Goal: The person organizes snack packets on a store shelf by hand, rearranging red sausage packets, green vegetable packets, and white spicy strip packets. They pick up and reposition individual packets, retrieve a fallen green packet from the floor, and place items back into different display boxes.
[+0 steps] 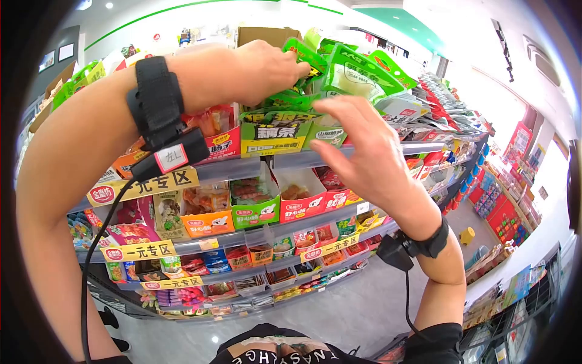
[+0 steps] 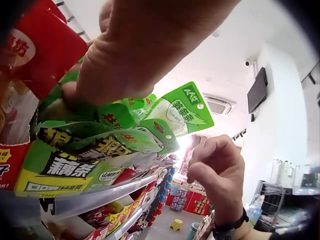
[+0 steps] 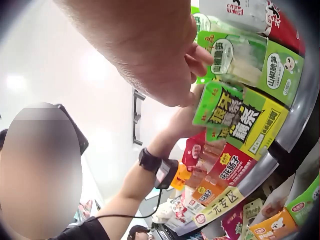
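Note:
My left hand [image 1: 267,70] reaches over the top shelf into a green display box [image 1: 276,136] of snack packets. Its fingers curl at a green snack packet [image 1: 308,56]; the fingertips are partly hidden among the packets. In the left wrist view, the thumb goes down behind upright green packets [image 2: 100,142]. My right hand [image 1: 364,148] hovers in front of the neighbouring green box [image 1: 327,130], thumb and fingers apart and holding nothing. In the right wrist view, dark-lettered packets [image 3: 220,110] stick up from the display box. Larger green packets [image 1: 357,73] lean upright behind the right hand.
Red snack boxes [image 1: 221,142] adjoin on the left. Silver and red packets [image 1: 442,103] are piled to the right. Lower shelves [image 1: 242,227] hold more boxed snacks behind raised edges. A yellow stool [image 1: 467,235] stands on the floor at right. Cables hang from both wrist cameras.

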Demonstrator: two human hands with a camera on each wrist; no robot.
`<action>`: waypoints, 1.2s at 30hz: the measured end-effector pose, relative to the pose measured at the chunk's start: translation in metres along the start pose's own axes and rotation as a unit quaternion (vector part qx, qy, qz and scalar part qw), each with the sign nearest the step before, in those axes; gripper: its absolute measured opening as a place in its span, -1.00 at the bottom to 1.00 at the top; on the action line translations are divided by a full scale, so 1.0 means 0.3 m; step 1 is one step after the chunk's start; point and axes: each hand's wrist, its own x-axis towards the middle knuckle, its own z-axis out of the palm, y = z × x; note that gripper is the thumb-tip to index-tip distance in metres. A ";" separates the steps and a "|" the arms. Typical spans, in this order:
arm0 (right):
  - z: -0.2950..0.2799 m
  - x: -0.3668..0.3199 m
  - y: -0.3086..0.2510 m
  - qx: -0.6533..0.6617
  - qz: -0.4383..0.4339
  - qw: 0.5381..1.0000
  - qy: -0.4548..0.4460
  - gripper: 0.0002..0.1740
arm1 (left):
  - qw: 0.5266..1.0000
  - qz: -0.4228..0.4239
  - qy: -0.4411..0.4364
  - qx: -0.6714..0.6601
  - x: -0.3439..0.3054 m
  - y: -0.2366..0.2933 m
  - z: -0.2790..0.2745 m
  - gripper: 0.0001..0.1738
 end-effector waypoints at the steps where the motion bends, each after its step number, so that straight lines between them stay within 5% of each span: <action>1: 0.022 0.021 0.001 -0.022 -0.016 1.000 0.011 -0.56 | 1.000 0.005 -0.003 0.005 0.002 0.001 -0.001 -0.32; 6: 0.107 0.092 0.037 -0.116 -0.043 0.992 0.024 -0.50 | 0.999 0.036 0.016 0.002 -0.009 -0.017 0.007 -0.30; 9: 0.117 0.097 0.017 -0.125 0.004 0.991 -0.039 -0.54 | 0.996 0.069 0.057 -0.023 -0.034 -0.035 0.010 -0.47; 15: 0.148 0.086 0.023 -0.151 -0.029 0.988 -0.012 -0.69 | 0.996 0.079 -0.041 -0.003 -0.015 -0.071 -0.014 -0.73; 18: 0.156 0.082 0.031 -0.130 -0.032 0.991 0.005 -0.73 | 0.955 -0.069 0.018 -0.289 -0.011 -0.069 -0.031 -0.69; 22: 0.164 0.082 0.045 -0.077 -0.011 0.996 0.040 -0.73 | 0.867 -0.126 -0.126 -0.465 -0.009 -0.073 -0.059 -0.65; 29: 0.152 0.094 0.031 -0.078 -0.008 0.997 0.027 -0.71 | 0.854 -0.034 -0.175 -0.488 -0.058 -0.118 -0.072 -0.68; 33: 0.142 0.097 0.034 -0.050 0.014 0.999 -0.016 -0.72 | 0.853 -0.086 0.006 -0.515 -0.059 -0.186 -0.112 -0.76; 36: 0.133 0.093 0.039 -0.063 0.001 0.997 -0.033 -0.71 | 0.893 -0.060 0.038 -0.444 -0.043 -0.173 -0.096 -0.78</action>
